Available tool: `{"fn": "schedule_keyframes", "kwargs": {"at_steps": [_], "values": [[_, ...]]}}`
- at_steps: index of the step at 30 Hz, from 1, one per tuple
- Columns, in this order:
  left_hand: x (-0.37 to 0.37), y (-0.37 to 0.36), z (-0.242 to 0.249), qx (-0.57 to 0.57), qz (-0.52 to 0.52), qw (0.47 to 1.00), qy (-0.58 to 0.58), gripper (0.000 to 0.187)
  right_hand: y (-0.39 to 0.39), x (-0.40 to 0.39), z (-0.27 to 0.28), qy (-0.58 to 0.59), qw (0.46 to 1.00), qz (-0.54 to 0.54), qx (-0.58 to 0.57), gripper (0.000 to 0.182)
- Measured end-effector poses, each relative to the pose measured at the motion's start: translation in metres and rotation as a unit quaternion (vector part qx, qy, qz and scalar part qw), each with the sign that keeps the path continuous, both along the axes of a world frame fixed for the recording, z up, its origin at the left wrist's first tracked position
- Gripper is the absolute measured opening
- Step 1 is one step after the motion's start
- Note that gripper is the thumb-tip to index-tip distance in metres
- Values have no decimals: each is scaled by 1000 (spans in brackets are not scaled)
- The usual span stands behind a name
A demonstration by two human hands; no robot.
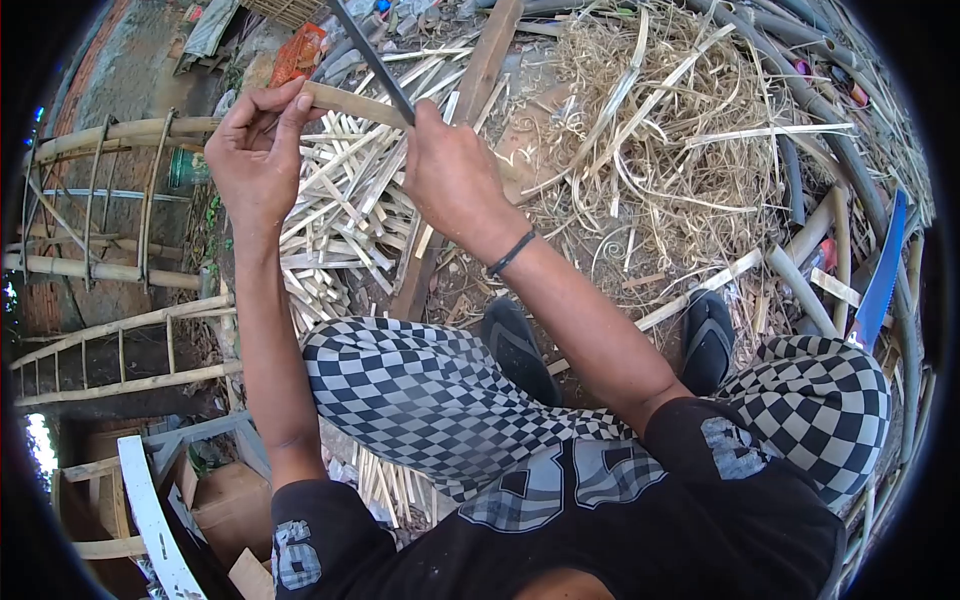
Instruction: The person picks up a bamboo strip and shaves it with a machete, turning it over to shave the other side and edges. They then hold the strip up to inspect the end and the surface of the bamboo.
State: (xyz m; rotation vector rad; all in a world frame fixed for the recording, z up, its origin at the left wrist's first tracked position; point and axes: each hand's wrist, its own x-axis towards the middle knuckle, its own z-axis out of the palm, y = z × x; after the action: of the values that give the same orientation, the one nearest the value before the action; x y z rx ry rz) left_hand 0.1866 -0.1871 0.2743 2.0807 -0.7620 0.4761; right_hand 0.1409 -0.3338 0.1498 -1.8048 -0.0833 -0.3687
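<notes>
My left hand (pixel 262 150) pinches one end of a flat, light-brown strip (pixel 355 104) between thumb and fingertips. At the strip's other end is my right hand (pixel 450 175), closed round a long dark blade (pixel 370 55) that points up and to the left. Blade and strip meet at the right fist; its fingers hide the handle and the exact contact. A pile of pale split strips (pixel 345 190) lies on the ground below and between both hands.
Curly shavings (pixel 680 150) are heaped at the upper right. A wooden plank (pixel 485 65) runs beside the strip pile. A blue saw (pixel 882 275) stands among poles at the right. Bamboo ladders (pixel 120 380) and a cardboard box (pixel 230 505) are at the left. Sandalled feet (pixel 708 340) rest below.
</notes>
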Motion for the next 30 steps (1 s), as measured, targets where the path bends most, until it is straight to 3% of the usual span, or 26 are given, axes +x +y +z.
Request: {"fn": "schedule_keyframes", "kwargs": {"at_steps": [2, 5, 8, 10, 13, 17, 24, 26, 29, 30], "values": [[7, 15, 1, 10, 14, 1000, -5, 12, 7, 16, -45, 95, 994, -25, -42, 18], [26, 41, -7, -26, 46, 998, 22, 14, 7, 24, -65, 124, 989, -1, -87, 24], [28, 42, -12, -39, 40, 998, 43, 12, -1, 16, -43, 95, 992, 27, -77, 25], [23, 31, -14, -52, -17, 998, 32, 9, 8, 17, -40, 67, 995, 20, -69, 27], [21, 31, -11, -56, -43, 992, 101, 9, 12, 16, -40, 46, 995, 11, -88, 17], [16, 29, -8, 17, 44, 992, 118, 23, 6, 21, -56, 114, 990, 13, -78, 28], [16, 22, -14, -1, 26, 992, 122, 15, 18, 8, -22, 62, 997, 41, -21, 24], [13, 21, -17, 10, 30, 993, 116, 15, 27, 13, -35, 17, 999, -22, -46, 12], [18, 29, -17, 8, 73, 992, 107, 17, 30, 35, -106, 93, 994, -32, -38, 19], [20, 32, -18, 7, 71, 992, 103, 17, 22, 35, -106, 128, 990, -35, -39, 24]]}}
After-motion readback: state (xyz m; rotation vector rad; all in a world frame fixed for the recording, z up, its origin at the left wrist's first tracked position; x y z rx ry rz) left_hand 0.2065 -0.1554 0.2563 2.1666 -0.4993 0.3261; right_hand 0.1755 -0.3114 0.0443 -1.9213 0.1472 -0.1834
